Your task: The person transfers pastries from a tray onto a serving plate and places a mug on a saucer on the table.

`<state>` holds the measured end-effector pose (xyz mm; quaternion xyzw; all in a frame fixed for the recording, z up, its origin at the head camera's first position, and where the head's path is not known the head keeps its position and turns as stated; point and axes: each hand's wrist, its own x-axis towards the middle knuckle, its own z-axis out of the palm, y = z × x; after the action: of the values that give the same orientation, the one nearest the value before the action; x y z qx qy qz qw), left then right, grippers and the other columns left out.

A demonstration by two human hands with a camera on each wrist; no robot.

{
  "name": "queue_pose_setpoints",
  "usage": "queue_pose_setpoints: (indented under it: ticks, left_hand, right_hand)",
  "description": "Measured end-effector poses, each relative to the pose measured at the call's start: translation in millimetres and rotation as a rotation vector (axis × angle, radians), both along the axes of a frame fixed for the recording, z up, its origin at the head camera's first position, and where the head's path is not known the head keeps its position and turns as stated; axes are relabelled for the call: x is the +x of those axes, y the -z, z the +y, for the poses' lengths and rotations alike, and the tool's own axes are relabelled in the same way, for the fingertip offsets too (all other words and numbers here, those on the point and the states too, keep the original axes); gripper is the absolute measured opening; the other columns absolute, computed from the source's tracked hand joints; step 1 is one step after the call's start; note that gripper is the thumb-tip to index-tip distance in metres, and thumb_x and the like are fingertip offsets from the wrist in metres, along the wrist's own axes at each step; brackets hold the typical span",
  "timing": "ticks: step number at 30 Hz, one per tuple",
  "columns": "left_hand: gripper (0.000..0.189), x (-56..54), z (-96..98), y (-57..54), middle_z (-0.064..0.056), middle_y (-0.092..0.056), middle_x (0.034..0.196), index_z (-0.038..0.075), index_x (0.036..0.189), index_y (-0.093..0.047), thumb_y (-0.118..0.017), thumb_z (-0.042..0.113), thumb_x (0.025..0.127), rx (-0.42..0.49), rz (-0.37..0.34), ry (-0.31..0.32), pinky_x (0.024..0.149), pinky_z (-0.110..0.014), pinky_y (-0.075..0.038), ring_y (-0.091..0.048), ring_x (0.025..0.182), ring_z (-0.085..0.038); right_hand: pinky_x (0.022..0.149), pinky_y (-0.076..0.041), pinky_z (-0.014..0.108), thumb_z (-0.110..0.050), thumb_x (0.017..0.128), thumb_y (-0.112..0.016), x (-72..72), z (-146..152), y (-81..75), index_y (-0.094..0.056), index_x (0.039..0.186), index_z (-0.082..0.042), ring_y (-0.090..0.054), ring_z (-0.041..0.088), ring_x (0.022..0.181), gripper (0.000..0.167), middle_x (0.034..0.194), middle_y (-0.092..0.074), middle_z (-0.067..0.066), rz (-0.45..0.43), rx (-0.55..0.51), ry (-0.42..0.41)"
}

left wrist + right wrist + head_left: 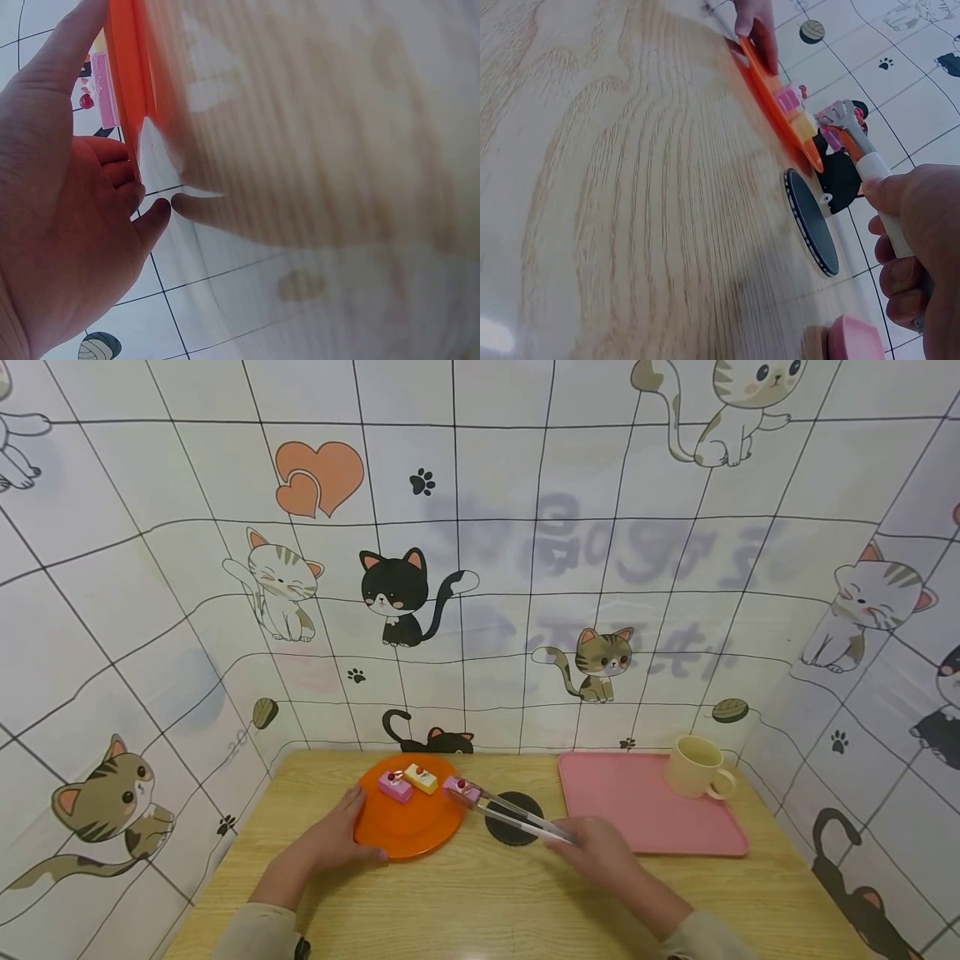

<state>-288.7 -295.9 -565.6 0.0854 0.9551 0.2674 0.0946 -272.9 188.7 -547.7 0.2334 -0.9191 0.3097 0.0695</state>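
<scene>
My left hand (pixel 337 835) holds the orange plate (pixel 405 839) by its left rim, thumb toward the front and fingers farther back. On the plate lie a pink toy cake slice (pixel 395 787) and a yellow toy cake slice (pixel 421 778), each topped with a red cherry. My right hand (pixel 600 852) grips a pair of tongs (pixel 525 818) by the handle end. Between the tongs' tips is a second pink cake slice (pixel 462 790), held over the plate's right edge. In the right wrist view, the tongs (pixel 866 154) angle up past the yellow slice (pixel 804 126).
A round black coaster (pixel 513 835) lies right of the plate, partly beneath the tongs. Farther right, a pink tray (pixel 622 818) bears a pale yellow mug (pixel 695 766) at its back right. A cat-printed sheet (pixel 495 568) stands behind and beside the wooden table (pixel 465 910).
</scene>
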Motion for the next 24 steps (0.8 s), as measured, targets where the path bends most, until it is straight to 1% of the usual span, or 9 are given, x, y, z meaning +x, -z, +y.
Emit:
queue_pose_setpoints:
  ticks: [2,5,8,11,14,18,24]
  left_hand:
    - [0.137,0.7,0.2,-0.4,-0.026,-0.015,0.182,-0.004,0.173,-0.023,-0.094,0.064,0.078,-0.001,-0.003,-0.002,0.13,-0.068,-0.025,-0.013,0.168,-0.048]
    - [0.136,1.5,0.6,-0.6,-0.026,-0.015,0.182,-0.004,0.173,-0.023,-0.094,0.064,0.078,-0.002,-0.002,-0.003,0.13,-0.069,-0.026,-0.014,0.168,-0.049]
    - [0.136,2.2,1.2,-1.2,-0.026,-0.015,0.182,-0.004,0.173,-0.024,-0.094,0.064,0.078,-0.001,-0.001,-0.005,0.13,-0.069,-0.026,-0.014,0.168,-0.049]
    - [0.136,2.5,1.2,-1.7,-0.026,-0.015,0.182,-0.004,0.173,-0.024,-0.094,0.064,0.078,0.001,0.002,-0.006,0.13,-0.069,-0.026,-0.014,0.168,-0.049]
    - [0.136,2.4,0.8,-1.4,-0.026,-0.015,0.182,-0.004,0.173,-0.024,-0.094,0.064,0.079,0.001,0.004,-0.003,0.13,-0.069,-0.026,-0.014,0.168,-0.049]
    - [0.136,2.5,0.8,-1.5,-0.026,-0.015,0.182,-0.004,0.173,-0.024,-0.094,0.063,0.079,0.003,0.006,-0.004,0.129,-0.069,-0.027,-0.014,0.168,-0.049]
    - [0.137,2.8,1.5,-1.4,-0.025,-0.015,0.182,-0.003,0.173,-0.023,-0.095,0.064,0.078,0.005,0.005,-0.008,0.129,-0.069,-0.027,-0.014,0.168,-0.049]
  right_hand:
    - [0.058,-0.044,0.025,-0.026,0.1,-0.084,-0.5,-3.6,1.2,-0.084,0.096,-0.023,-0.047,-0.001,0.062,0.005,0.067,-0.055,-0.021,0.016,0.01,-0.019]
    - [0.059,-0.045,0.026,-0.025,0.1,-0.084,-1.0,-8.9,2.2,-0.081,0.092,-0.024,-0.048,-0.001,0.064,0.008,0.069,-0.056,-0.022,0.054,0.021,-0.046]
    - [0.059,-0.045,0.026,-0.028,0.1,-0.083,-1.3,-14.6,1.4,-0.08,0.093,-0.025,-0.048,-0.001,0.064,0.008,0.068,-0.055,-0.023,0.06,0.024,-0.068]
    - [0.058,-0.044,0.026,-0.031,0.101,-0.082,-1.6,-20.7,-0.9,-0.079,0.092,-0.028,-0.047,-0.001,0.062,0.01,0.066,-0.052,-0.024,0.042,0.025,-0.086]
    - [0.058,-0.042,0.025,-0.033,0.101,-0.081,-2.7,-26.3,-1.3,-0.071,0.085,-0.031,-0.046,-0.001,0.062,0.019,0.065,-0.047,-0.024,0.042,0.041,-0.103]
    - [0.057,-0.039,0.025,-0.032,0.1,-0.082,-4.8,-32.8,0.2,-0.063,0.081,-0.03,-0.044,0.0,0.063,0.027,0.066,-0.044,-0.023,0.067,0.06,-0.127]
    - [0.057,-0.04,0.024,-0.03,0.099,-0.084,-5.9,-41.4,2.8,-0.065,0.082,-0.029,-0.045,0.0,0.063,0.026,0.067,-0.044,-0.022,0.077,0.057,-0.152]
